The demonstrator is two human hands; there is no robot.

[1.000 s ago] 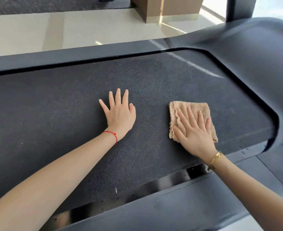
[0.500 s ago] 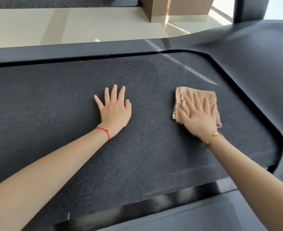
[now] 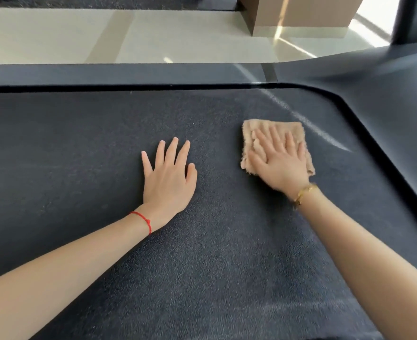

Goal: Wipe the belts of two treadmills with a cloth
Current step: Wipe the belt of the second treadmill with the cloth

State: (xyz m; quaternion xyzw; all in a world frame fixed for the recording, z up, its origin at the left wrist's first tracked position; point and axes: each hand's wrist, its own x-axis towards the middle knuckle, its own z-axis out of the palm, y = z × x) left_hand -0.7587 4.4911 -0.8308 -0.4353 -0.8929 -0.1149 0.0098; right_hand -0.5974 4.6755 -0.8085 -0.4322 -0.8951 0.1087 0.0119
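Observation:
A dark textured treadmill belt (image 3: 79,148) fills most of the head view. A folded tan cloth (image 3: 249,130) lies flat on it, right of centre, towards the belt's far edge. My right hand (image 3: 279,163) presses on the cloth with straight, spread fingers, covering most of it. My left hand (image 3: 169,175) rests palm-down on the bare belt beside it, fingers spread, a red string round the wrist. Only one treadmill is in view.
The treadmill's dark side rail (image 3: 128,74) runs along the belt's far edge and its raised motor cover (image 3: 386,99) curves round on the right. Beyond lie pale floor tiles (image 3: 55,35), a brown box-like base (image 3: 300,18) and a dark upright post (image 3: 403,20).
My right hand has slid the cloth away from me across the belt, towards the far edge. My left hand stays flat on the belt. The camera has leaned forward.

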